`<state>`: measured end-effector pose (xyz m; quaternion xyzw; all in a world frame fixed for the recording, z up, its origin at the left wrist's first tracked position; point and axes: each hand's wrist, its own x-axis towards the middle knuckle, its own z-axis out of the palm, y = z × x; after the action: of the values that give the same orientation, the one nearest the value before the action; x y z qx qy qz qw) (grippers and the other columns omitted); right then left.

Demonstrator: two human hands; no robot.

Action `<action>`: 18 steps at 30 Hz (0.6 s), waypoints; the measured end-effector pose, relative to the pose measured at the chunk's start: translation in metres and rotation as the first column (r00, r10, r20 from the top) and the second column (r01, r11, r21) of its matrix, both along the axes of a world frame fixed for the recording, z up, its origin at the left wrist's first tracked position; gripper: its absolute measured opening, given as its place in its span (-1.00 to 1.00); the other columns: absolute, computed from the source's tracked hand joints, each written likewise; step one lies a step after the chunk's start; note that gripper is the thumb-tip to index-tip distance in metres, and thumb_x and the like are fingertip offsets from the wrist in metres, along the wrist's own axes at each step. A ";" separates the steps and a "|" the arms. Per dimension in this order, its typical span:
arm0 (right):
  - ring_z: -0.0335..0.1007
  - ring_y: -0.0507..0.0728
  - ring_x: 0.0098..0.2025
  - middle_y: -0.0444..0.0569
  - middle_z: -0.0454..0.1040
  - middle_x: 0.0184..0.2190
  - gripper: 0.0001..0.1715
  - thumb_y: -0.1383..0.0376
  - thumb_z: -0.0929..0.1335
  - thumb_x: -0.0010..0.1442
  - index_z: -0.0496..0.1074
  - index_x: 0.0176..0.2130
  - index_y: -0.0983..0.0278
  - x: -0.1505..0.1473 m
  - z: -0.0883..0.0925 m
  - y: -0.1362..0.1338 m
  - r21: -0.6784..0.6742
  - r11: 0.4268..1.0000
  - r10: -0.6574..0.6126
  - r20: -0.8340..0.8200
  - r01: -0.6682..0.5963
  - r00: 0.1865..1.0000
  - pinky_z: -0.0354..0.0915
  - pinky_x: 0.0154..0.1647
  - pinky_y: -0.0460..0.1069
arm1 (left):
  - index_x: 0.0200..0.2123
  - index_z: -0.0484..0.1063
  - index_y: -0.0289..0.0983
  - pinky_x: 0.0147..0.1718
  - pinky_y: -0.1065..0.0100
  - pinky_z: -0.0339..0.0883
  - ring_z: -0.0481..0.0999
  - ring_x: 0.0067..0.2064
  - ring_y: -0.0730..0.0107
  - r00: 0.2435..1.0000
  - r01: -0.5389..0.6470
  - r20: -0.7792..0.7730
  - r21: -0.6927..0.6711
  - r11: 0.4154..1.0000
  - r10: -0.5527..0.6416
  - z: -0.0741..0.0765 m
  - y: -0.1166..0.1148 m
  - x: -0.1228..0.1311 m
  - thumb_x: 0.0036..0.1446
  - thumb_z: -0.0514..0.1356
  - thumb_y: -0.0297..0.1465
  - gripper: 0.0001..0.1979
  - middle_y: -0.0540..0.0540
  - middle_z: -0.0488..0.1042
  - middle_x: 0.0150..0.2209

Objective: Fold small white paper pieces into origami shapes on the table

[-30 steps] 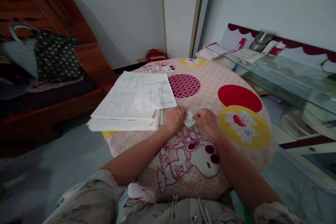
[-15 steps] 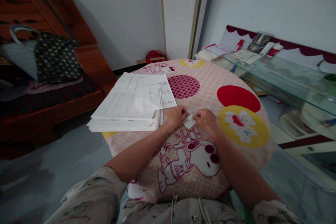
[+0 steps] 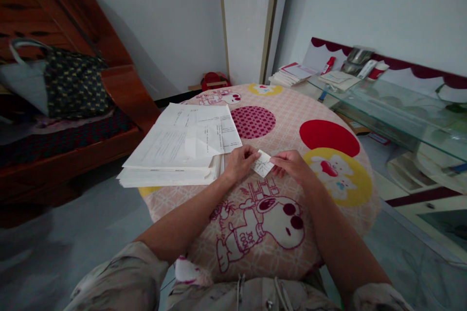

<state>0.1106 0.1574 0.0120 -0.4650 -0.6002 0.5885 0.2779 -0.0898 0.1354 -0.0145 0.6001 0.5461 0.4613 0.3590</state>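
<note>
A small folded piece of white paper (image 3: 262, 164) with printing on it is between my two hands, just above the patterned tablecloth (image 3: 288, 146). My left hand (image 3: 241, 161) pinches its left corner between thumb and fingers. On the other side, my right hand (image 3: 292, 164) grips the right corner with thumb and forefinger, its lower fingers curled beneath. Left of my left hand lies a thick stack of printed sheets (image 3: 164, 150), with a creased loose sheet (image 3: 204, 138) on top.
A glass shelf (image 3: 394, 102) runs along the right, holding metal bowls (image 3: 359, 56) and a red bottle (image 3: 329, 64). More papers (image 3: 292, 74) are piled beyond the table. At left stands a wooden bench (image 3: 124, 87) with a patterned bag (image 3: 75, 82).
The folded paper now tilts up toward me, showing more of its face. My right hand has turned, its fingers more extended along the paper. The view has shifted slightly.
</note>
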 end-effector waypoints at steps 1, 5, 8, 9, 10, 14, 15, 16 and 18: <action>0.41 0.03 -0.60 -0.05 0.53 -0.60 -0.64 0.07 0.49 -0.03 0.51 -0.47 0.33 0.000 0.000 0.000 -0.008 1.000 -0.001 -0.003 0.001 1.000 0.24 -0.65 -0.14 | -0.46 0.40 -0.32 -0.48 0.44 0.12 0.30 -0.48 0.51 1.000 0.007 0.030 -0.008 1.000 -0.007 -0.001 0.001 0.000 0.12 0.23 -0.26 -0.76 0.03 0.38 -0.53; 0.43 0.04 -0.60 -0.05 0.53 -0.60 -0.65 0.07 0.49 -0.05 0.50 -0.48 0.33 -0.001 0.002 0.000 -0.037 0.999 -0.001 -0.005 0.001 1.000 0.29 -0.63 -0.12 | -0.48 0.40 -0.33 -0.51 0.46 0.11 0.29 -0.52 0.54 0.978 0.071 0.202 -0.075 0.995 -0.055 -0.003 0.004 -0.002 0.05 0.28 -0.24 -0.74 0.03 0.38 -0.55; 0.43 0.05 -0.61 -0.05 0.53 -0.62 -0.65 0.07 0.48 -0.06 0.48 -0.51 0.32 -0.002 0.002 -0.001 -0.014 1.000 0.005 -0.022 -0.005 1.000 0.31 -0.61 -0.10 | -0.49 0.40 -0.34 -0.53 0.46 0.10 0.29 -0.54 0.55 0.934 0.143 0.347 -0.146 0.979 -0.085 -0.004 0.005 -0.002 -0.02 0.33 -0.18 -0.68 0.03 0.40 -0.56; 0.42 0.05 -0.61 -0.05 0.52 -0.63 -0.65 0.07 0.48 -0.06 0.48 -0.52 0.31 -0.002 0.002 -0.001 -0.001 1.000 0.004 -0.030 -0.004 1.000 0.32 -0.61 -0.10 | -0.50 0.40 -0.34 -0.53 0.46 0.10 0.29 -0.54 0.55 0.917 0.163 0.390 -0.166 0.973 -0.088 -0.003 0.004 -0.002 -0.05 0.35 -0.16 -0.65 0.02 0.40 -0.56; 0.42 0.06 -0.61 -0.05 0.52 -0.63 -0.65 0.07 0.47 -0.06 0.48 -0.53 0.31 -0.002 0.002 -0.001 0.010 1.000 0.005 -0.035 -0.005 0.999 0.32 -0.60 -0.09 | -0.51 0.39 -0.34 -0.53 0.46 0.10 0.29 -0.54 0.55 0.900 0.182 0.427 -0.183 0.966 -0.088 -0.002 0.004 -0.002 -0.08 0.37 -0.15 -0.63 0.02 0.40 -0.57; 0.46 0.09 -0.58 -0.04 0.53 -0.62 -0.68 0.08 0.46 -0.05 0.49 -0.49 0.30 0.001 0.004 -0.001 0.023 0.999 0.043 -0.029 -0.042 0.999 0.36 -0.54 -0.06 | -0.52 0.40 -0.35 -0.54 0.45 0.12 0.30 -0.55 0.55 0.848 0.238 0.524 -0.237 0.942 -0.082 0.006 0.000 -0.001 -0.17 0.42 -0.14 -0.59 0.00 0.42 -0.58; 0.49 0.10 -0.56 -0.03 0.55 -0.59 -0.68 0.08 0.45 -0.04 0.50 -0.46 0.31 0.002 0.005 -0.001 0.010 0.998 0.066 -0.027 -0.066 0.997 0.38 -0.51 -0.05 | -0.52 0.41 -0.36 -0.53 0.45 0.13 0.31 -0.55 0.55 0.843 0.241 0.532 -0.251 0.938 -0.074 0.008 -0.001 -0.001 -0.17 0.43 -0.16 -0.60 -0.01 0.42 -0.58; 0.50 0.11 -0.53 -0.01 0.57 -0.57 -0.68 0.08 0.44 -0.02 0.51 -0.44 0.31 0.004 0.006 -0.001 -0.006 0.996 0.091 -0.026 -0.091 0.996 0.39 -0.49 -0.04 | -0.51 0.42 -0.36 -0.53 0.44 0.14 0.32 -0.54 0.54 0.844 0.235 0.533 -0.264 0.935 -0.062 0.009 -0.001 -0.001 -0.17 0.43 -0.17 -0.61 -0.02 0.43 -0.57; 0.53 0.14 -0.48 0.02 0.59 -0.51 -0.67 0.07 0.42 0.02 0.52 -0.40 0.31 0.006 0.007 -0.002 -0.027 0.991 0.131 -0.031 -0.132 0.991 0.42 -0.43 -0.02 | -0.51 0.42 -0.36 -0.52 0.44 0.15 0.33 -0.54 0.53 0.856 0.216 0.515 -0.280 0.935 -0.044 0.010 -0.001 -0.001 -0.15 0.43 -0.19 -0.63 -0.03 0.44 -0.56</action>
<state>0.1169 0.1558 0.0193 -0.4198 -0.6166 0.6210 0.2406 -0.0910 0.1348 -0.0048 0.4276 0.4606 0.4781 0.6135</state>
